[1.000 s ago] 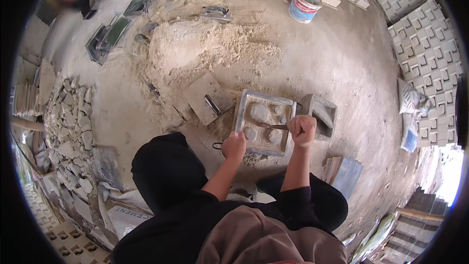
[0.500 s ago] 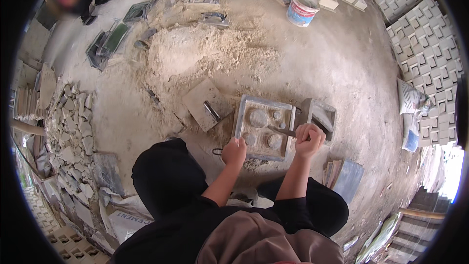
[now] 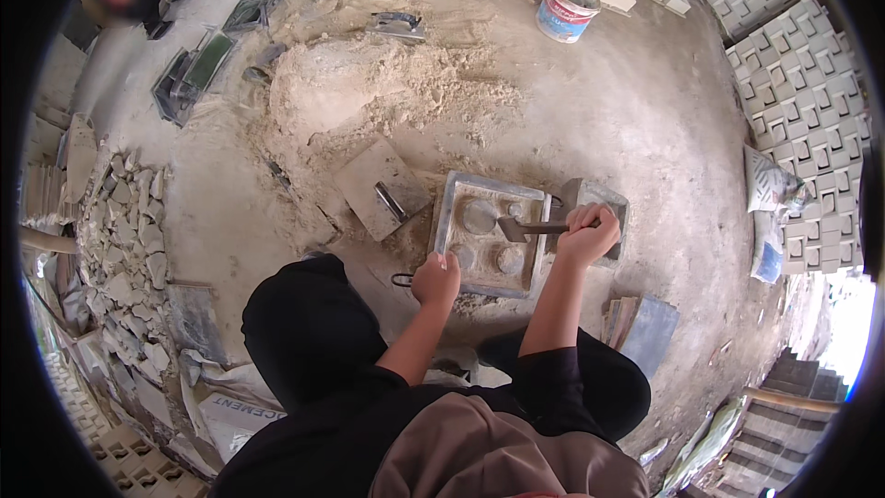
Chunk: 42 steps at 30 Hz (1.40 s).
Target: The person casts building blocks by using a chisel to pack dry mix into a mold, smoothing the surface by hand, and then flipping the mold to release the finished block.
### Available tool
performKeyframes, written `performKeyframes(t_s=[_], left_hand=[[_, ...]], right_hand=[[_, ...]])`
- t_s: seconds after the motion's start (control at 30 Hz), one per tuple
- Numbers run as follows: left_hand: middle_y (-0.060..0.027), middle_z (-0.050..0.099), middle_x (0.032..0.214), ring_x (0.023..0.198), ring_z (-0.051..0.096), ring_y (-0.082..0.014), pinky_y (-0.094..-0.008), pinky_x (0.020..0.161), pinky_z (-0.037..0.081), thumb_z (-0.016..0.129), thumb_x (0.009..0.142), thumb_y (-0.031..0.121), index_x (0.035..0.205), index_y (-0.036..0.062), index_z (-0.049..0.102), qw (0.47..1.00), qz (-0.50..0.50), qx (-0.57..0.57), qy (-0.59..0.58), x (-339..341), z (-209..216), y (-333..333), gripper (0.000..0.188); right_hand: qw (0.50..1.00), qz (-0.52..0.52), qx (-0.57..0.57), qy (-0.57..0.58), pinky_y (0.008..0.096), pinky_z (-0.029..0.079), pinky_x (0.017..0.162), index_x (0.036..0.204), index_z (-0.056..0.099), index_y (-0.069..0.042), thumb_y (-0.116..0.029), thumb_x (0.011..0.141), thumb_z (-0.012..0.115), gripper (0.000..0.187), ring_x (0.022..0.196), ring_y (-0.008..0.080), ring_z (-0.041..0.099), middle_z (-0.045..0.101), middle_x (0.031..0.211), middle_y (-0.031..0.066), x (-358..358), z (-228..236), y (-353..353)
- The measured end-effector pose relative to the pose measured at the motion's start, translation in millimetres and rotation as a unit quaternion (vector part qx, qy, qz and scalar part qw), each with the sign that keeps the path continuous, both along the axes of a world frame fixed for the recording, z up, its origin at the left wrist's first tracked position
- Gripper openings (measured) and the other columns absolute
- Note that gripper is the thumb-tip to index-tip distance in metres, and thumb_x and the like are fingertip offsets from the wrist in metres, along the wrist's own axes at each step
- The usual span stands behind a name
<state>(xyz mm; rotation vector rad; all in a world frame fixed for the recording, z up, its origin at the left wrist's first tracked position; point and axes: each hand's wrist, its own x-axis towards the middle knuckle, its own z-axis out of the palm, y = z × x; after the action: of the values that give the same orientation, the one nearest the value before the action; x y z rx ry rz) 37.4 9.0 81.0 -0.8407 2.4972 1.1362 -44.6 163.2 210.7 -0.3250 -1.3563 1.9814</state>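
Note:
In front of me on the floor stands a square metal mould (image 3: 491, 291) with a raised rim. Round discs of several sizes, dusted with sandy powder, rise inside it; one large disc (image 3: 479, 217) sits at the far left. My left hand (image 3: 435, 278) grips the mould's near left side, next to a wire loop handle (image 3: 402, 280). My right hand (image 3: 587, 232) is closed round the handle of a scraper (image 3: 527, 229), held over the mould from the right. The flared blade points left, close to the large disc; I cannot tell if it touches anything.
A box-shaped mould (image 3: 608, 195) stands right of mine. Left of it lies a square plate (image 3: 358, 186) with a metal cylinder (image 3: 391, 202). Beyond is a heap of sandy powder (image 3: 323, 97). A bucket (image 3: 566, 14), broken pieces (image 3: 129, 231) and stacked blocks (image 3: 800, 129) surround the area. Other people sit at the far side.
My right hand has turned the scraper, so its blade shows broad where it looked narrow, and the hand has risen slightly. My left hand stays on the mould. The whole view has shifted a little.

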Motion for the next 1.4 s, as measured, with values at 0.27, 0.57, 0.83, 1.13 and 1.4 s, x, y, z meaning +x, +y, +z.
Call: performKeyframes(t_s=[0.27,0.57,0.83,1.13,1.4], left_hand=[[-0.0177,0.063,0.08,0.079,0.06,-0.0359,-0.0445,0.07,0.045,0.045,0.082,0.039,0.087,0.0052,0.061,1.0,-0.017,-0.009,-0.015,-4,3,-1,0.038],[-0.0179,0.063,0.078,0.078,0.06,-0.0358,-0.0451,0.07,0.045,0.045,0.082,0.039,0.085,0.0065,0.06,1.0,-0.015,-0.002,-0.021,-9,4,3,0.037],[-0.0111,0.062,0.071,0.07,0.062,-0.0317,-0.0438,0.064,0.047,0.05,0.08,0.039,0.08,0.0084,0.058,0.999,-0.038,-0.009,-0.015,1,9,6,0.032],[-0.0149,0.063,0.072,0.072,0.061,-0.0337,-0.0446,0.065,0.046,0.049,0.081,0.042,0.085,0.0083,0.057,0.999,-0.043,0.003,-0.002,-4,8,4,0.035],[-0.0151,0.063,0.074,0.074,0.061,-0.0339,-0.0446,0.067,0.046,0.049,0.081,0.041,0.086,0.0075,0.058,1.0,-0.028,0.005,-0.003,0,2,5,0.035]], right_hand=[[0.997,-0.004,0.079,-0.021,0.0242,0.018,0.037,0.042,0.031,-0.004,-0.009,0.072,0.034,0.03,0.036,0.0093,0.025,0.035,0.041,0.0038,-22,-2,-23],[0.983,0.153,0.091,-0.037,0.0262,0.017,0.04,0.042,0.032,-0.004,-0.013,0.074,0.038,0.034,0.039,0.0097,0.027,0.034,0.041,0.0023,-55,-7,-42],[0.95,0.302,0.075,-0.029,0.0264,0.018,0.037,0.042,0.031,-0.005,-0.015,0.075,0.041,0.036,0.036,0.0105,0.028,0.03,0.039,0.0025,-80,-11,-29],[0.94,0.333,0.077,-0.013,0.0259,0.018,0.036,0.044,0.032,-0.006,-0.013,0.078,0.039,0.035,0.036,0.0094,0.028,0.031,0.039,0.0023,-84,-16,-35],[0.947,0.315,0.054,-0.012,0.0257,0.019,0.035,0.044,0.033,-0.006,-0.008,0.073,0.039,0.029,0.035,0.0112,0.026,0.03,0.04,0.0022,-69,-14,-25]])
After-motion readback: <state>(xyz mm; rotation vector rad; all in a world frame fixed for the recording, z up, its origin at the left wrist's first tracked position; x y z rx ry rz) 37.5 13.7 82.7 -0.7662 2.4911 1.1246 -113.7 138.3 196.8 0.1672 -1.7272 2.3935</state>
